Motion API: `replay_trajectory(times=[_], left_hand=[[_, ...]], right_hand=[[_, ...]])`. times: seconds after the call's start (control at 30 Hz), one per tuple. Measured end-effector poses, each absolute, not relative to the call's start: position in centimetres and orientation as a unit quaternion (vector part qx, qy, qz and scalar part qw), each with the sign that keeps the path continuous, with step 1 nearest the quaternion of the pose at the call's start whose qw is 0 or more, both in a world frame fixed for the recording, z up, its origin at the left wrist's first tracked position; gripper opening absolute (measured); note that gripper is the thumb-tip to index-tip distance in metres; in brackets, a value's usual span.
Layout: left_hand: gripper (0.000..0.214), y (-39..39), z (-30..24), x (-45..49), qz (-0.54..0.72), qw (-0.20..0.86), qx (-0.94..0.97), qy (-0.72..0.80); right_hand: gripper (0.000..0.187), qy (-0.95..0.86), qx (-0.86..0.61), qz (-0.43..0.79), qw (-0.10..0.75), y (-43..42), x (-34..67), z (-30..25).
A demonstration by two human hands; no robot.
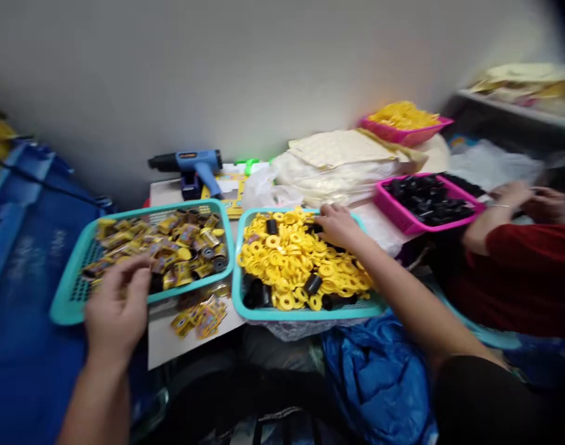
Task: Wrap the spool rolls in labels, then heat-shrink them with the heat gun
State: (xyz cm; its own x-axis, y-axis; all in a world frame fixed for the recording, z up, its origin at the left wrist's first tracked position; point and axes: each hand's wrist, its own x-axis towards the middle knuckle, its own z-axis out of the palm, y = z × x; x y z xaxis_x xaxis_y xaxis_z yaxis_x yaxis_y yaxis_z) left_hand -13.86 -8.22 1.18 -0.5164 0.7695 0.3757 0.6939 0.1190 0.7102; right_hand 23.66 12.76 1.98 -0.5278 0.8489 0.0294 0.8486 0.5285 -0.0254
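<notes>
My left hand (118, 303) is at the front edge of a turquoise basket (60, 303) of small cylinders in yellow printed wraps (171, 241). Its thumb and forefinger are drawn together; whatever they may hold is too blurred to make out. A dark piece (156, 283) shows just beside the fingertips. My right hand (337, 225) reaches into a second turquoise basket (305, 314), full of yellow rings (287, 259) with several black cylinders (313, 284) among them. Its fingers close around a black cylinder (314, 228) at the back of the pile.
Loose yellow printed labels (201, 316) lie in front of the left basket. Behind are a blue heat gun (194, 164) and stacked cream sheets (342, 148). Pink baskets hold black parts (428, 198) and yellow parts (403, 115). Another person's hands (528, 201) work at the right.
</notes>
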Motion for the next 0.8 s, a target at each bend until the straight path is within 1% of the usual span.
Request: replay_trajectory(times=[0.1,0.17,0.3,0.37,0.43,0.53,0.57,0.63,0.73,0.8], left_hand=[[0.037,-10.8,-2.6,-13.0,0.339,0.148,0.529,0.764],[0.033,-11.9,-5.0,-11.9,0.308,0.167,0.538,0.767],[0.038,-12.1,-7.9,-10.8,0.293,0.16,0.508,0.794],[0.031,-11.8,-8.3,-11.1,0.294,0.17,0.49,0.803],[0.025,-11.8,-8.3,-11.6,0.3,0.19,0.474,0.806],[0.028,-12.3,-8.0,-12.5,0.31,0.222,0.441,0.813],[0.032,-12.6,-7.8,-12.7,0.313,0.23,0.428,0.816],[0.043,-13.2,-7.1,-13.0,0.323,0.247,0.408,0.818],[0.053,-13.9,-5.2,-12.4,0.406,0.327,0.365,0.771],[0.05,-14.2,-3.6,-11.4,0.475,0.388,0.332,0.717]], right_hand=[[0.036,-0.877,-0.48,-0.029,-0.007,13.1,24.0,1.1],[0.035,-0.874,-0.483,-0.055,-0.019,13.3,24.2,0.8],[0.031,-0.869,-0.484,-0.102,-0.034,13.3,23.9,0.9],[0.031,-0.865,-0.486,-0.119,-0.034,13.0,23.7,1.3],[0.034,-0.857,-0.497,-0.135,-0.03,12.6,23.8,2.0],[0.036,-0.836,-0.534,-0.126,-0.008,11.7,24.8,3.3],[0.034,-0.83,-0.549,-0.1,0.018,11.2,25.3,3.8],[0.031,-0.812,-0.572,-0.007,0.116,9.9,26.1,4.8],[0.035,-0.754,-0.55,0.2,0.299,6.9,25.9,5.7],[0.037,-0.703,-0.496,0.346,0.374,4.3,24.3,5.4]])
